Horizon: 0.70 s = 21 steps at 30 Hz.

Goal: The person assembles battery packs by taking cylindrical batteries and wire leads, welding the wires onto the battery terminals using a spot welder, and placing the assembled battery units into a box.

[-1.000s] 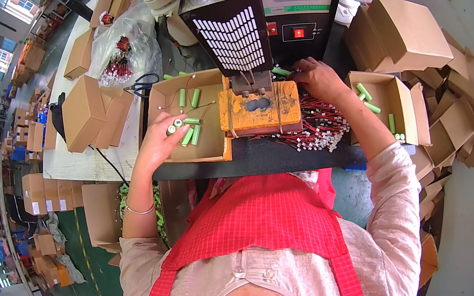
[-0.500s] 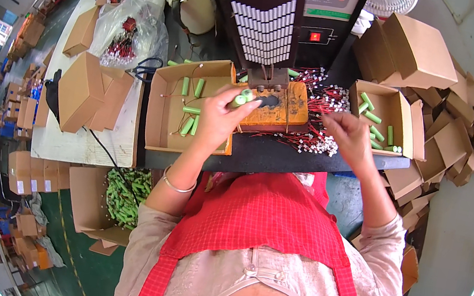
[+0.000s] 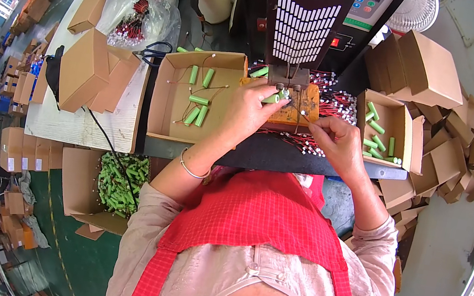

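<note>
A workshop floor painted green spreads to the left, stacked with brown cartons, and a dark desk (image 3: 311, 161) runs across the middle of the scene with a pale wooden board on its left end. At the far edge of the desk stands a black machine (image 3: 304, 20) with a white slotted front, its welding head pointing down over an orange-brown work block (image 3: 297, 111). Left of the block lies an open cardboard tray (image 3: 195, 99) holding several green cells with wire leads; right of it a smaller box (image 3: 382, 132) holds more green cells. A heap of red and black wires (image 3: 334, 102) lies around the block. The left hand (image 3: 250, 109) reaches in from the near left, fingers curled and clamped on a green cylindrical cell (image 3: 272, 98), which sits on the block just under the welding head, its long axis running roughly left to right, tilted slightly far at the right end. The right hand (image 3: 336, 140) rests at the near right of the block, fingertips pinched together on a thin wire.
</note>
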{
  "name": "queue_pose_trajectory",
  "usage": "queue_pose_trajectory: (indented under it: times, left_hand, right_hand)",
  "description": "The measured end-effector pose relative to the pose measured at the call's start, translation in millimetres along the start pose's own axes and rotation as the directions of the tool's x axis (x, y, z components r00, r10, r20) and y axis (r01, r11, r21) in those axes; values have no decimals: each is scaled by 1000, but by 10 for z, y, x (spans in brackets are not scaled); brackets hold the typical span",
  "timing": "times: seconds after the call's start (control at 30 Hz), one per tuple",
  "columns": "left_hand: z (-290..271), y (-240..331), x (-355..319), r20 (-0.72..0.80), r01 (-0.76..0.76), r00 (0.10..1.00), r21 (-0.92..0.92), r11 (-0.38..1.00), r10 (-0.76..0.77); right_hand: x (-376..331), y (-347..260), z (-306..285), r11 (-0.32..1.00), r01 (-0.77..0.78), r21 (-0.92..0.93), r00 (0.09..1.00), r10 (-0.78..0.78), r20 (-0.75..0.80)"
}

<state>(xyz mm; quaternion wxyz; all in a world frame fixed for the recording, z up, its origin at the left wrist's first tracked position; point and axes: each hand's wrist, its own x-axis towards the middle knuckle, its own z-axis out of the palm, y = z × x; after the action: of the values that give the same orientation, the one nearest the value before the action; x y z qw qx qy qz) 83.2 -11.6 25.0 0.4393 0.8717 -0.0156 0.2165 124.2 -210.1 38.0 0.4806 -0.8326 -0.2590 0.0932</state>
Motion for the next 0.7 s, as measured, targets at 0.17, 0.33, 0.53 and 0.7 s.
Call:
queue_pose_trajectory:
  times: [0.17, 0.33, 0.53, 0.7]
  left_hand:
    - [6, 14, 10, 23, 15, 1000, 22, 1000, -15]
    - [39, -57, 3, 11, -7, 1000, 38, 999, 7]
    - [49, -100, 7, -27, -84, 996, 85, 993, 87]
    - [-67, -159, -78, 297, 377, 906, -241, 894, -302]
  right_hand:
    - [34, 22, -24, 1000, -3, -3, 1000, 3, -3]
    - [85, 4, -20, 1000, 6, -17, 999, -5, 41]
    - [86, 23, -24, 998, -56, 18, 998, 56, 30]
    - [68, 71, 20, 991, 4, 137, 1000, -7, 22]
